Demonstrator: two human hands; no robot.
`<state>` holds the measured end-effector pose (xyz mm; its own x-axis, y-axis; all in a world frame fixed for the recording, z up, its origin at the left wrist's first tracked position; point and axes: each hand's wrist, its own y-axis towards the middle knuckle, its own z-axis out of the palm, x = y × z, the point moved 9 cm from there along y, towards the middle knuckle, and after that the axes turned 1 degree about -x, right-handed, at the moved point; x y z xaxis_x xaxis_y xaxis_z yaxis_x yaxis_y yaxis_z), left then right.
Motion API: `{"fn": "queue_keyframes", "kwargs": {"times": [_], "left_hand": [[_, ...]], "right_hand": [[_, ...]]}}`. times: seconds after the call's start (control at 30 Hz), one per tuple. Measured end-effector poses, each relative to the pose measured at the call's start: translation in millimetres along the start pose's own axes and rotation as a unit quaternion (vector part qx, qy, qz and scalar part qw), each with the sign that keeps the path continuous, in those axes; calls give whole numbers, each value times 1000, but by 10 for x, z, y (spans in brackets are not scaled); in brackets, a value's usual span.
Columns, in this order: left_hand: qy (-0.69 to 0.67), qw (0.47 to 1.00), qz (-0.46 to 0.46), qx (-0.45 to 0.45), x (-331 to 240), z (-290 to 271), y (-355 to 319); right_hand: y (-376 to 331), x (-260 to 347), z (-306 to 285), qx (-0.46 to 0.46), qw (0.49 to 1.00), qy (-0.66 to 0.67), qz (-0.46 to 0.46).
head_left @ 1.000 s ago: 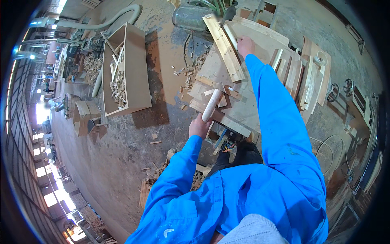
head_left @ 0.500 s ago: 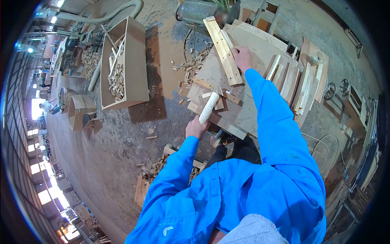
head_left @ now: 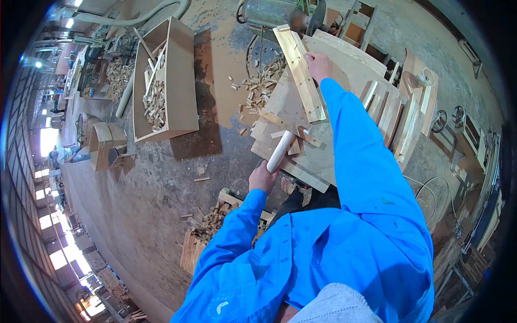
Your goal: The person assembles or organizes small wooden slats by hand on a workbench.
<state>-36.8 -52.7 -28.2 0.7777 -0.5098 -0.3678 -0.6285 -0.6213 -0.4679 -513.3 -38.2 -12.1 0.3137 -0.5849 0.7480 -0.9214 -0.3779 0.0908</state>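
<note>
My left hand [head_left: 262, 176] is closed around a thick, pale round wooden stick [head_left: 281, 149]. Its upper end points away from me, over small wood offcuts [head_left: 309, 138] on the worktable. My right hand [head_left: 320, 65] reaches farther out, its fingers bent at the right edge of a long light wooden board [head_left: 301, 75]. Dark spots run along that board, which lies slanted across the worktable top [head_left: 344, 70]. Because the fingertips are partly hidden, I cannot tell how firmly they grip the board.
Several wooden strips [head_left: 389, 116] lie at the table's right, near a tape roll [head_left: 425, 77]. A machine [head_left: 274, 13] stands beyond the table. Scraps [head_left: 261, 89] litter the floor. Left stands a large open box [head_left: 183, 81] of offcuts; another person [head_left: 67, 154] is far left.
The stick's upper end has shifted slightly right, and the view has moved a little. The right hand stays by the board's edge, slightly nearer its far end.
</note>
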Motion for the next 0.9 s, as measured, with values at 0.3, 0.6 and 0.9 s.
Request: {"fn": "queue_keyframes", "kwargs": {"times": [0.3,0.6,0.9], "left_hand": [[-18,1000,7,-3,-21,62,93],[-33,999,10,-22,19,108,140],[-30,999,30,-26,-25,213,202]], "right_hand": [[167,-55,15,-28,999,8,-17],[114,-6,11,-38,999,5,-20],[133,-7,-141,-56,997,12,-54]]}}
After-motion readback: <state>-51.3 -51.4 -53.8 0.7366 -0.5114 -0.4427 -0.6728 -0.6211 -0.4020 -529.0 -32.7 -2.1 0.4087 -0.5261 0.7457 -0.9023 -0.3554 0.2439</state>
